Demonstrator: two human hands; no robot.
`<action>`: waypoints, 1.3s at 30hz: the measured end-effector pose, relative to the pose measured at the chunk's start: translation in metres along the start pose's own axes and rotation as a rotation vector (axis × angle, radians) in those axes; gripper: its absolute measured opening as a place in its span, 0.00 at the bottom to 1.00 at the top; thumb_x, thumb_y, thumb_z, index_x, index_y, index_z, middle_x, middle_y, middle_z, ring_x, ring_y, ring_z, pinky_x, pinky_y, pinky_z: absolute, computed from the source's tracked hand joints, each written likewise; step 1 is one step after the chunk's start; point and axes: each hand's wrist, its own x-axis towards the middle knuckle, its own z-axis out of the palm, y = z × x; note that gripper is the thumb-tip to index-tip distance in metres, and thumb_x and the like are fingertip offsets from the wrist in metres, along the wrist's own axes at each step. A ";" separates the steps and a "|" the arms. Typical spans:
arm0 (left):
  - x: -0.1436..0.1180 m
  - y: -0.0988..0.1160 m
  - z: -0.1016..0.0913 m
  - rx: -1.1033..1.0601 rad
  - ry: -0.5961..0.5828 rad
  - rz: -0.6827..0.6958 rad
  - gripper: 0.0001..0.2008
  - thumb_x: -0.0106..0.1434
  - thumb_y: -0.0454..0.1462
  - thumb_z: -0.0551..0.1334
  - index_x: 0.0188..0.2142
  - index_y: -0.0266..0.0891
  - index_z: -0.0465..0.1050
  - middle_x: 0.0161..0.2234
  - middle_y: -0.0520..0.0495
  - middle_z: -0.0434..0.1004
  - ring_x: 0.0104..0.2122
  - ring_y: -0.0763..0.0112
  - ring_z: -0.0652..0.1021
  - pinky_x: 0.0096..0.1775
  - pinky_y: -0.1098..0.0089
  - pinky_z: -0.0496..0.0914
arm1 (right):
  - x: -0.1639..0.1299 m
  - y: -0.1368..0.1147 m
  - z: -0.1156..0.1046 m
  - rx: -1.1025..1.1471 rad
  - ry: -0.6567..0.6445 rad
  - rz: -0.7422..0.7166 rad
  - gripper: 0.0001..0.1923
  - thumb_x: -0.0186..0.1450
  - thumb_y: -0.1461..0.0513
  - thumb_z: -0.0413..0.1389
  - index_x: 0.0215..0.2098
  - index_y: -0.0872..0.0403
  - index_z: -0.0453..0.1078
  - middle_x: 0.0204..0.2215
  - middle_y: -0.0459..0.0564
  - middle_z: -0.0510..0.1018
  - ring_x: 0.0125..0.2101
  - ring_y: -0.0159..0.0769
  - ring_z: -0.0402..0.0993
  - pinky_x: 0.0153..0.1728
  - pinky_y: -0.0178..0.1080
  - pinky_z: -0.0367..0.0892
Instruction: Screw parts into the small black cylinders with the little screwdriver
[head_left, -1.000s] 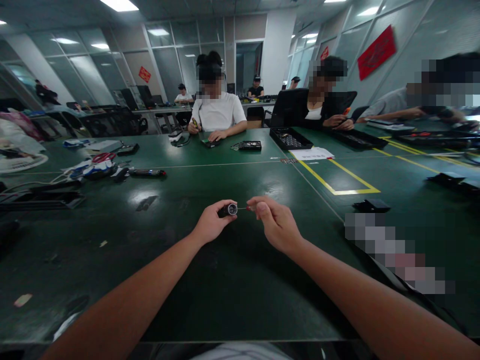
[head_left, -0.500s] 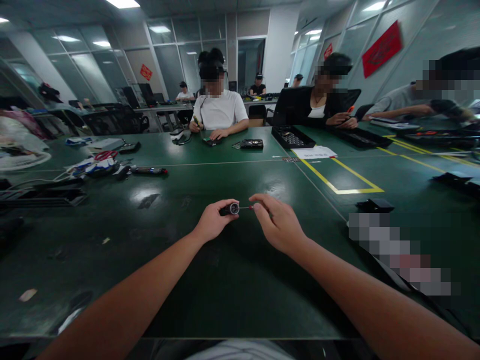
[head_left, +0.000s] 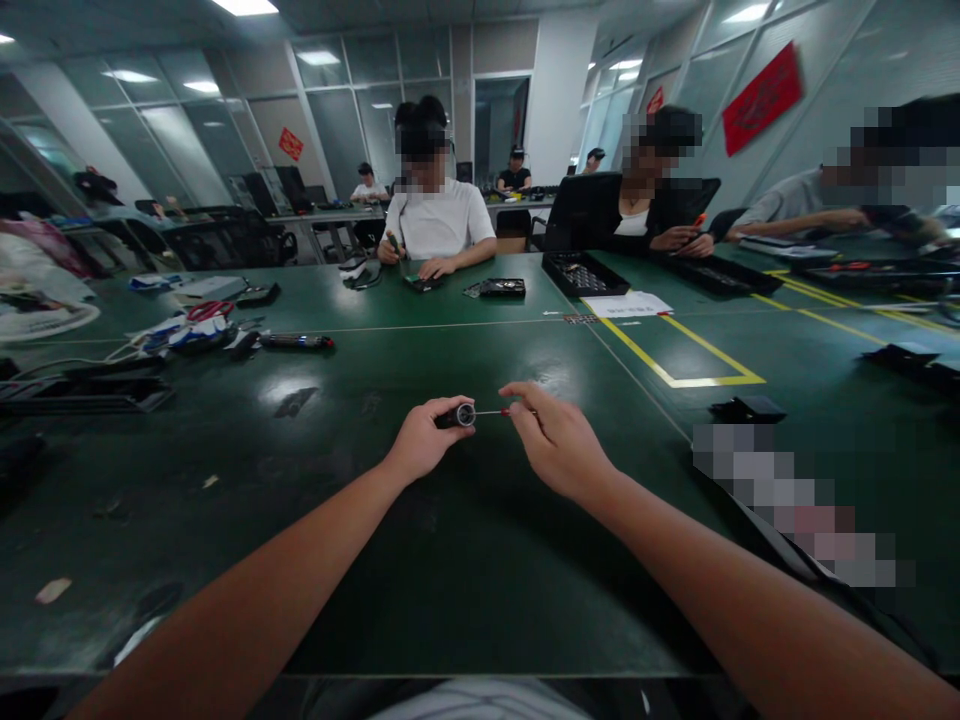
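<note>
Black cylindrical device (head_left: 460,415): left hand (head_left: 417,442) is clamping it, presumably steadying; right hand (head_left: 564,442) is pinching red-handled metal screwdriver (head_left: 505,412).

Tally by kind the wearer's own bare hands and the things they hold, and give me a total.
Bare hands: 2 (left hand, right hand)
Black cylindrical part with a round, pale-rimmed end: 1, in the left hand
Thin metal-shafted tool with red near the fingers: 1, in the right hand
Total: 4

I see a black cylinder (head_left: 460,415), round end towards me; at its three o'clock, a red-handled screwdriver (head_left: 493,412), roughly level.
</note>
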 end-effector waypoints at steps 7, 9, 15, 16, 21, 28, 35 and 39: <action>0.001 0.000 0.000 0.030 0.009 0.023 0.20 0.55 0.31 0.71 0.48 0.45 0.80 0.47 0.47 0.81 0.50 0.60 0.77 0.58 0.54 0.65 | 0.001 0.000 0.002 -0.016 -0.020 0.016 0.17 0.73 0.59 0.47 0.55 0.54 0.70 0.27 0.47 0.78 0.24 0.36 0.73 0.28 0.39 0.63; 0.001 -0.001 0.000 0.023 0.017 0.020 0.20 0.55 0.31 0.71 0.48 0.44 0.80 0.47 0.46 0.81 0.50 0.60 0.77 0.58 0.54 0.65 | 0.000 -0.001 0.002 0.007 -0.035 -0.009 0.19 0.71 0.61 0.49 0.58 0.54 0.67 0.28 0.48 0.78 0.27 0.38 0.74 0.31 0.40 0.66; 0.001 -0.002 0.000 0.040 0.039 0.030 0.20 0.55 0.31 0.72 0.48 0.45 0.80 0.47 0.46 0.80 0.51 0.59 0.77 0.59 0.54 0.65 | -0.001 -0.002 0.001 0.058 -0.024 -0.058 0.18 0.70 0.62 0.50 0.57 0.54 0.66 0.33 0.51 0.80 0.35 0.40 0.77 0.38 0.42 0.69; 0.000 -0.002 0.000 0.051 0.031 0.042 0.20 0.55 0.32 0.72 0.48 0.45 0.80 0.47 0.46 0.80 0.51 0.59 0.77 0.59 0.54 0.65 | -0.001 -0.002 0.000 0.048 -0.020 -0.045 0.17 0.71 0.60 0.49 0.56 0.53 0.67 0.32 0.50 0.79 0.33 0.40 0.76 0.36 0.41 0.68; -0.001 0.003 0.000 0.087 0.014 0.070 0.20 0.55 0.31 0.72 0.47 0.46 0.80 0.47 0.46 0.80 0.51 0.60 0.77 0.58 0.54 0.65 | 0.002 0.003 0.000 -0.015 0.045 0.008 0.17 0.74 0.56 0.44 0.49 0.51 0.73 0.29 0.48 0.80 0.25 0.36 0.74 0.28 0.38 0.63; -0.002 0.006 0.000 0.095 0.035 0.077 0.20 0.56 0.31 0.72 0.48 0.46 0.80 0.49 0.45 0.80 0.52 0.60 0.76 0.59 0.54 0.65 | 0.000 -0.001 0.000 0.049 0.021 0.017 0.20 0.70 0.60 0.49 0.59 0.56 0.65 0.27 0.47 0.76 0.25 0.36 0.72 0.29 0.39 0.64; -0.003 0.006 -0.001 0.068 0.055 0.059 0.20 0.57 0.32 0.71 0.49 0.46 0.79 0.48 0.46 0.79 0.51 0.59 0.76 0.58 0.53 0.65 | 0.001 0.000 -0.003 0.090 -0.006 0.075 0.18 0.74 0.57 0.45 0.58 0.54 0.64 0.28 0.46 0.75 0.26 0.36 0.72 0.30 0.39 0.63; -0.002 0.003 -0.001 0.069 0.051 0.066 0.20 0.57 0.32 0.71 0.49 0.47 0.79 0.48 0.47 0.80 0.51 0.59 0.76 0.58 0.54 0.65 | 0.001 0.002 0.000 0.116 -0.002 0.067 0.16 0.73 0.58 0.44 0.56 0.53 0.63 0.27 0.45 0.75 0.24 0.35 0.70 0.28 0.39 0.62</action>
